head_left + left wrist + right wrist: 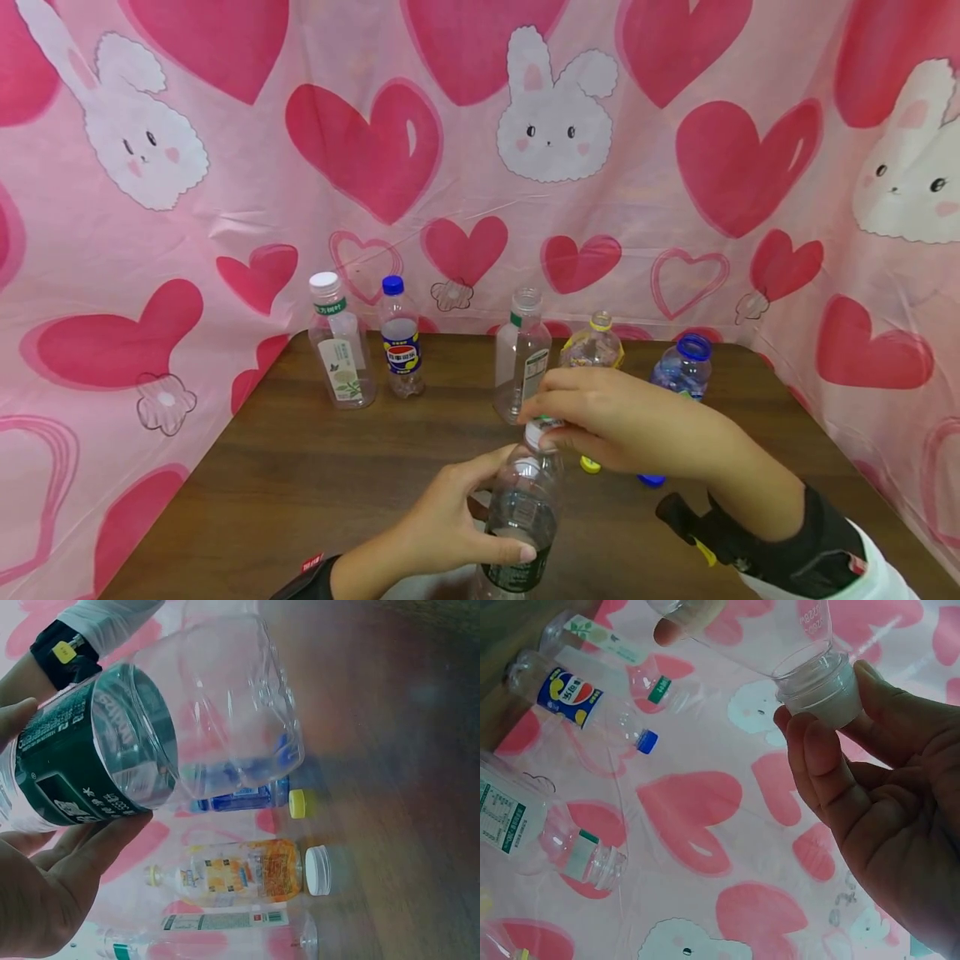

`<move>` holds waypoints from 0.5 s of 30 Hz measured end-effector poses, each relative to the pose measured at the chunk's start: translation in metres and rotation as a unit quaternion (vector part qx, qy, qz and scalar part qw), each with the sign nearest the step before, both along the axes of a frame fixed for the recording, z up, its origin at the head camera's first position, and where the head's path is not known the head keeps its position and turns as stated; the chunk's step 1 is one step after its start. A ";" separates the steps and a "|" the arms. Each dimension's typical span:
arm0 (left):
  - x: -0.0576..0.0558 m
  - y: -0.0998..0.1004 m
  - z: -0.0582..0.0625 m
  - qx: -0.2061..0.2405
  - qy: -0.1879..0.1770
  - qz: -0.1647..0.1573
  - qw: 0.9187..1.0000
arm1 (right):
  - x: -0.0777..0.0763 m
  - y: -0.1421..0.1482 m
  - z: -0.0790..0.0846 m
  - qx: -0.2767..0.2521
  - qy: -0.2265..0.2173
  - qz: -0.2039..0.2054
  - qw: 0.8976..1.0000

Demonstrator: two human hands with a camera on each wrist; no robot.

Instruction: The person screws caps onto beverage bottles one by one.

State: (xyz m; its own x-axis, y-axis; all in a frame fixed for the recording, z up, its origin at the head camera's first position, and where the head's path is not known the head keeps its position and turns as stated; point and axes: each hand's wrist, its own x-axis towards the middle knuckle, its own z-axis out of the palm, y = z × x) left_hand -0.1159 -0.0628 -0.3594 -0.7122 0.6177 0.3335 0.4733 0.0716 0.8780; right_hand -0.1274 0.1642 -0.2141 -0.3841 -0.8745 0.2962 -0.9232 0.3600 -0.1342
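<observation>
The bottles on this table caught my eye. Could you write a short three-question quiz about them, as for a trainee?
1. Which hand pinches the white cap of the held bottle?
2. True or false: in the head view, the second bottle from the left has no cap on.
3. In the head view, how many bottles stand on the table, not counting the held one?

Key:
1. The right hand.
2. False: a blue cap is on it.
3. Five.

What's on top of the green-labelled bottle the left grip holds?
A white cap, pinched by the right grip. In the head view, its fingers cover part of the cap.
</observation>
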 end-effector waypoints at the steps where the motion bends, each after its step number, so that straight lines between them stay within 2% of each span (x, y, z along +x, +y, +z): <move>1: 0.000 0.000 0.000 0.001 0.005 0.005 1.000 | -0.001 0.000 -0.001 -0.006 0.004 0.005 1.000; 5: 0.000 -0.001 0.002 0.010 0.035 0.017 0.999 | -0.002 0.001 -0.006 -0.041 -0.003 0.017 0.999; 8: 0.000 -0.003 0.004 0.014 0.058 0.024 0.998 | -0.002 0.006 -0.012 -0.065 -0.058 0.008 0.996; 12: 0.000 -0.008 0.007 0.015 0.074 0.042 0.996 | -0.003 0.016 -0.030 -0.080 -0.144 -0.035 0.986; 15: -0.001 -0.011 0.006 0.013 0.076 0.055 0.996 | -0.003 0.024 -0.054 -0.067 -0.168 -0.073 0.981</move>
